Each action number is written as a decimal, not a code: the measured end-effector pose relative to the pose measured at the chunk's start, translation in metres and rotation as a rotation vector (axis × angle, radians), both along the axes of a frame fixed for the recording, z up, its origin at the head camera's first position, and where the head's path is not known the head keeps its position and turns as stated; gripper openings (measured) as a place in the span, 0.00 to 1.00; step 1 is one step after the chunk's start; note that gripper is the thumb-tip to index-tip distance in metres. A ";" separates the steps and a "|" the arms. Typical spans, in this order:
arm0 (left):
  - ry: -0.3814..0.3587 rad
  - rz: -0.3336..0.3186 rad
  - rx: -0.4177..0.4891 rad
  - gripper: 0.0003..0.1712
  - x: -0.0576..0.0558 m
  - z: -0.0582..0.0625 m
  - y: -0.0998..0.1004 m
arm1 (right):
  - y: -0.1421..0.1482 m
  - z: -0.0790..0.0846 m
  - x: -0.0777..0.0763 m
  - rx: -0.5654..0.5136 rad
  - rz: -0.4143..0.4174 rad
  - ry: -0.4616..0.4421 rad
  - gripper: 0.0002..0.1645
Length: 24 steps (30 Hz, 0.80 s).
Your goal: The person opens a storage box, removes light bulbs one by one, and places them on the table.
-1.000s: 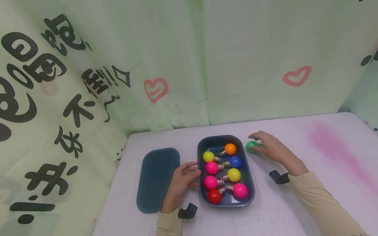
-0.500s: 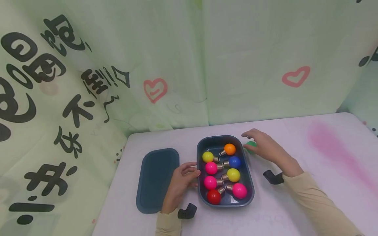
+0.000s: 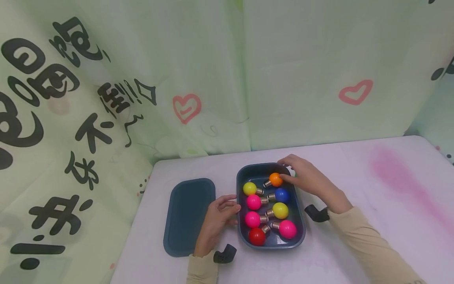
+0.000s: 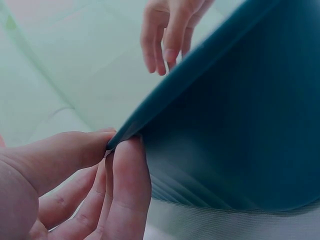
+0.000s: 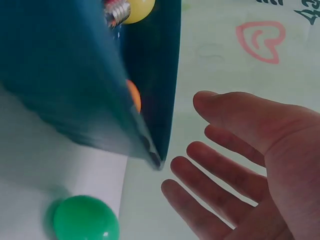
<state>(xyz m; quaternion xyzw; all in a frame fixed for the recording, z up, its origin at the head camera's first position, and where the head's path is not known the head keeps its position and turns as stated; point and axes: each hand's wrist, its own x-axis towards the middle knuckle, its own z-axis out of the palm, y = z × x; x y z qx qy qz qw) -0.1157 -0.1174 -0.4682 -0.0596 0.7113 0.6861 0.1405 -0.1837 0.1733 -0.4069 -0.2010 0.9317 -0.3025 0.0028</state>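
A dark blue-grey plastic tray (image 3: 242, 169) holds several coloured light bulbs with metal screw bases. My left hand (image 3: 221, 215) is at its left wall, where thumb and forefinger pinch the tray's rim (image 4: 165, 85) in the left wrist view. My right hand (image 3: 305, 177) hovers over the tray's far right corner, near the orange bulb (image 3: 275, 179), fingers spread with nothing between them in the right wrist view. A green bulb (image 5: 86, 218) lies on the table just outside the tray, mostly hidden behind my right hand in the head view.
A flat dark lid (image 3: 188, 221) lies left of the tray on the white table (image 3: 354, 165), partly behind my left hand. Inside the tray are a blue bulb (image 3: 281, 195), a red bulb (image 3: 257, 236), and several yellow and pink ones. A printed curtain (image 3: 283, 79) rises behind the table.
My right hand has moved left from the green bulb to over the tray's far right corner, leaving that bulb on the table. My left hand stays in place.
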 end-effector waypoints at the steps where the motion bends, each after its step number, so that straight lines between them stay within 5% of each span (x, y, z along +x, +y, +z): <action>1: -0.001 0.000 -0.004 0.27 0.000 -0.001 0.000 | -0.002 0.000 -0.001 -0.003 0.007 0.001 0.26; 24: -0.003 -0.003 0.008 0.26 -0.001 -0.002 -0.001 | -0.048 -0.005 -0.003 -0.003 0.134 0.010 0.26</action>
